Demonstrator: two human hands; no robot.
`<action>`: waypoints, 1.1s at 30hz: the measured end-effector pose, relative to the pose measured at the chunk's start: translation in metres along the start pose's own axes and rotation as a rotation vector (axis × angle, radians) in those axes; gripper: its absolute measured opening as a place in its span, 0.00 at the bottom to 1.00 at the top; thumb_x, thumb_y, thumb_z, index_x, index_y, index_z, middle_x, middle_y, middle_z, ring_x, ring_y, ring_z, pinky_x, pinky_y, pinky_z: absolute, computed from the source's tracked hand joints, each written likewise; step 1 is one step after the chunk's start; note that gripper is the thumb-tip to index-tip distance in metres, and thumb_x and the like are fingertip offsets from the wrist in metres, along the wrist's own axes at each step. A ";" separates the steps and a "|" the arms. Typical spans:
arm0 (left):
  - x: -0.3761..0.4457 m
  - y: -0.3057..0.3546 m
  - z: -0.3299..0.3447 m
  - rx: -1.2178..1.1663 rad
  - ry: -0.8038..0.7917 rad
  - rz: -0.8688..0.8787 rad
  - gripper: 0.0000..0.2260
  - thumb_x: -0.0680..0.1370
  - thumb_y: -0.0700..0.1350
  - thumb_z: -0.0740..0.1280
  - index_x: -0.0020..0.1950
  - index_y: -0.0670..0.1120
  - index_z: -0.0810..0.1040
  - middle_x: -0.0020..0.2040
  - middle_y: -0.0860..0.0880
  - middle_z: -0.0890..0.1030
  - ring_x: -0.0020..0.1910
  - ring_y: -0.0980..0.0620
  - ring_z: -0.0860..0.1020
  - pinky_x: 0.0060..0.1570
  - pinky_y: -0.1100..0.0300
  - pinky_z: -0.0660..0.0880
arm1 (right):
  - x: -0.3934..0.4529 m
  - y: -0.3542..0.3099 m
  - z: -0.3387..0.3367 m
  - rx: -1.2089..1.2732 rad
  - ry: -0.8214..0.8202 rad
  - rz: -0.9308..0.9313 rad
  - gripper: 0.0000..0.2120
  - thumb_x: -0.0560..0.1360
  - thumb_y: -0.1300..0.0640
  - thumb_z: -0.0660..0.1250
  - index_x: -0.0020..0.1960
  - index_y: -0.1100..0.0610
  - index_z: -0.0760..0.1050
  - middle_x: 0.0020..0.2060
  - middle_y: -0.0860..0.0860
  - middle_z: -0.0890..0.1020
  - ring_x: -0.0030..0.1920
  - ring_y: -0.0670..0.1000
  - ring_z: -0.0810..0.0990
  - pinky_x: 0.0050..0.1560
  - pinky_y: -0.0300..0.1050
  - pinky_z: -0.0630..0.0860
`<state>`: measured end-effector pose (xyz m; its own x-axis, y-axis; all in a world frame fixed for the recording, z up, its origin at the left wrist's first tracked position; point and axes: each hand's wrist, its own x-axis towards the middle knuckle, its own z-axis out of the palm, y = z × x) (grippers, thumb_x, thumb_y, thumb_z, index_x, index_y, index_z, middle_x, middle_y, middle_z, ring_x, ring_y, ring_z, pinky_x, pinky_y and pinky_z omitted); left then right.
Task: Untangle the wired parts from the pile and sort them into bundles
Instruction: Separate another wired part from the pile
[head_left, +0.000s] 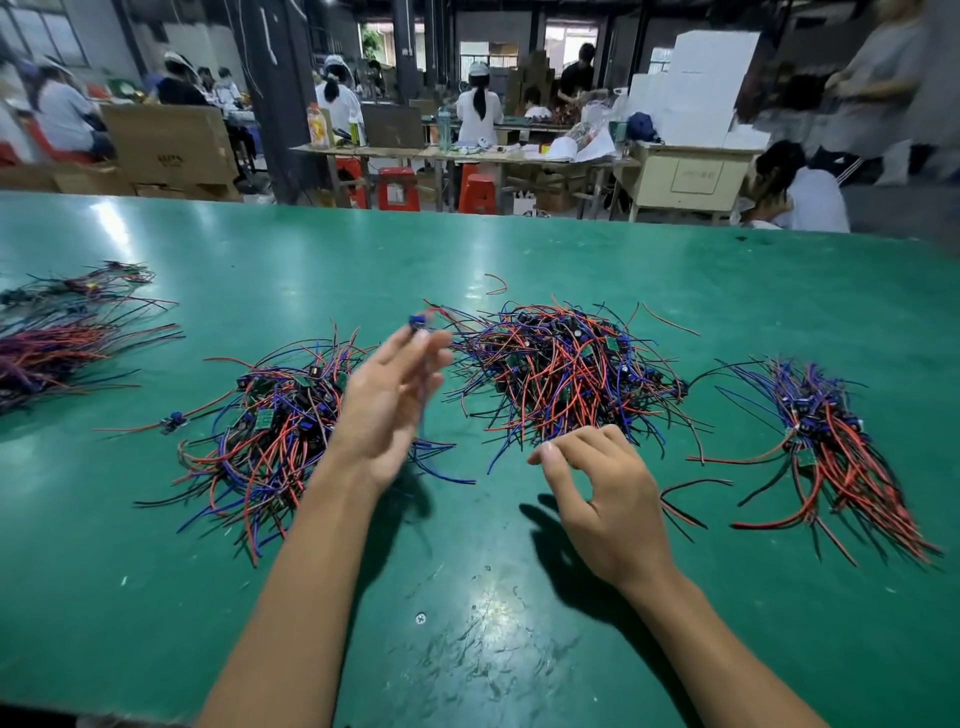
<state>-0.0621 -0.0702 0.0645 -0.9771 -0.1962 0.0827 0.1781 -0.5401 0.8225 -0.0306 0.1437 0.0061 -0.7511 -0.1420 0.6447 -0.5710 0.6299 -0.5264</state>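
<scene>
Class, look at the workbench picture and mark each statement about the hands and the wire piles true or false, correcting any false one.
1. The left hand holds a small blue part lifted above the table. True.
2. The right hand grips a thick bundle of wires. False: it holds nothing and hovers with its fingers curled in front of the middle pile.
3. The table top is red. False: it is green.
4. A neater bundle, its wires lying mostly one way, lies to the right of the middle pile. True.
5. A single wired part lies apart, left of the near-left pile. True.
</scene>
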 end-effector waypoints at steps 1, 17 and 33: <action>0.002 0.005 -0.007 0.058 0.093 0.085 0.11 0.79 0.40 0.68 0.61 0.44 0.78 0.44 0.50 0.86 0.38 0.59 0.82 0.39 0.68 0.78 | 0.001 0.001 0.001 -0.022 -0.010 0.026 0.13 0.81 0.49 0.62 0.45 0.52 0.83 0.42 0.42 0.82 0.46 0.48 0.75 0.50 0.49 0.74; -0.009 -0.012 -0.028 1.599 0.664 0.168 0.26 0.77 0.51 0.69 0.67 0.36 0.68 0.67 0.34 0.62 0.64 0.33 0.66 0.63 0.45 0.68 | 0.011 0.016 -0.006 -0.292 0.095 0.436 0.16 0.73 0.47 0.73 0.56 0.49 0.72 0.40 0.44 0.75 0.47 0.53 0.74 0.53 0.52 0.68; -0.016 -0.036 0.010 1.511 0.313 0.671 0.10 0.75 0.45 0.70 0.57 0.49 0.80 0.61 0.44 0.69 0.58 0.44 0.67 0.55 0.53 0.61 | 0.014 0.040 -0.016 -0.452 0.021 0.576 0.12 0.81 0.46 0.64 0.55 0.50 0.83 0.49 0.53 0.86 0.54 0.58 0.80 0.58 0.52 0.69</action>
<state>-0.0537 -0.0390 0.0392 -0.6878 -0.2936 0.6638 0.0788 0.8789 0.4704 -0.0584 0.1793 0.0033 -0.8818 0.3187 0.3478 0.1083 0.8544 -0.5082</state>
